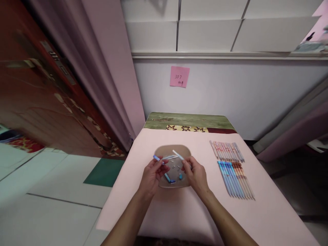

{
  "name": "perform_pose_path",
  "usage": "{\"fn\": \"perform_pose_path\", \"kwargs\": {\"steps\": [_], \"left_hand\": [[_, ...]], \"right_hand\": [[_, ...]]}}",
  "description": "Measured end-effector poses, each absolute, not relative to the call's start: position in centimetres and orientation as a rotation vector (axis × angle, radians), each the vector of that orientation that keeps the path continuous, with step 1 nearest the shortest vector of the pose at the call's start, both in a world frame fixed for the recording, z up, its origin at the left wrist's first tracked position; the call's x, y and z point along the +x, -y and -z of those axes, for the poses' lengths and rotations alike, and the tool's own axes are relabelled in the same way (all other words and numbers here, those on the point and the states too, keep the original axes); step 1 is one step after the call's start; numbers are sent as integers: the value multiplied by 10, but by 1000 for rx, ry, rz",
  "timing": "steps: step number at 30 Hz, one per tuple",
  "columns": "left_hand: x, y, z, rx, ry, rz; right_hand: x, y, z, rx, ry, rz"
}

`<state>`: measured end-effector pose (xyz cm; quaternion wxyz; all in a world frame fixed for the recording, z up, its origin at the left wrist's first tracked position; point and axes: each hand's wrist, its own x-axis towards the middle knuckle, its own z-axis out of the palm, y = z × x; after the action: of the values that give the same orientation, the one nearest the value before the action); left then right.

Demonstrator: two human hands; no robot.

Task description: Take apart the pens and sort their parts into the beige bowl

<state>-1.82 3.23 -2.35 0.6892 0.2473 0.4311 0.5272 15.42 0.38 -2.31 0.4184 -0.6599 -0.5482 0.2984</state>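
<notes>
Over a shallow grey-brown tray (172,148), my left hand (153,172) is closed on a blue pen part (156,158). A thin, pale stick like a pen refill (170,157) lies or points just right of those fingers; whether they hold it too is unclear. My right hand (196,172) pinches a whitish pen barrel (177,154), slanting up to the left. Inside the tray are a blue pen piece (167,177), a dark blue piece (172,181), a teal piece (180,176) and several tiny parts (175,166).
Right of the tray, two rows of pens lie on the pink-covered table (179,218): pale patterned pens (227,151) behind, blue pens (232,181) and brown-topped pens (244,181) in front. A pink note (179,77) is on the wall. A red-brown door (51,95) stands left.
</notes>
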Motion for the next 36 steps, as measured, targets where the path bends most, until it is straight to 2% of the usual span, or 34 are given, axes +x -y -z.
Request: {"fn": "perform_pose_path", "kwargs": {"steps": [4,8,19,26,31,36], "left_hand": [[-21,-30,16,986,-1066,-1236],[-21,-34,19,1339,-1195,-1223],[-14,-42,29,944,-1109,-1126],[-12,-33,22,1147,-1147,-1182],[-13,-27,17,1188,-1188,-1406],[-13,-32,21,1238,-1230,-1357]], "right_hand": [[150,-6,24,-1190,907,-1170],[148,-7,24,-1103,750,-1332],[144,-4,26,-1169,762,-1402],[139,-4,26,-1193,763,-1359],[138,-3,16,-1206,728,-1403],[137,0,13,-1213,675,-1447]]}}
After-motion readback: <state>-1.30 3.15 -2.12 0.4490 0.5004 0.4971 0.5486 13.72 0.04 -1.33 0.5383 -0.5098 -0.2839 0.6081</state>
